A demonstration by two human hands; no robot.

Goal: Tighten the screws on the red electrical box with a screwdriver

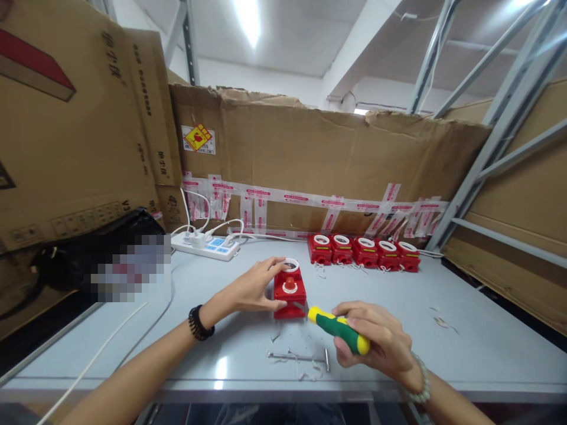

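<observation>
A red box (279, 289) with an orange-red dome in a white ring and a round white-rimmed window stands on the table. My left hand (254, 289) grips it from the left, fingers over the top near the window and thumb at the front. In my right hand (376, 333) is a screwdriver (334, 327) with a green and yellow handle. Its blade points left and meets the lower front of the box; the exact contact is hard to make out. Nearer the table's edge lies a metal T-handle tool (301, 357), with white scraps around it.
Several similar red boxes (365, 252) stand in a row at the back right. A white power strip (206, 245) with plugged cables sits at the back left. Cardboard (310, 147) walls the rear. Thin scraps (440, 320) lie on the right; a white cable (95, 360) crosses the left.
</observation>
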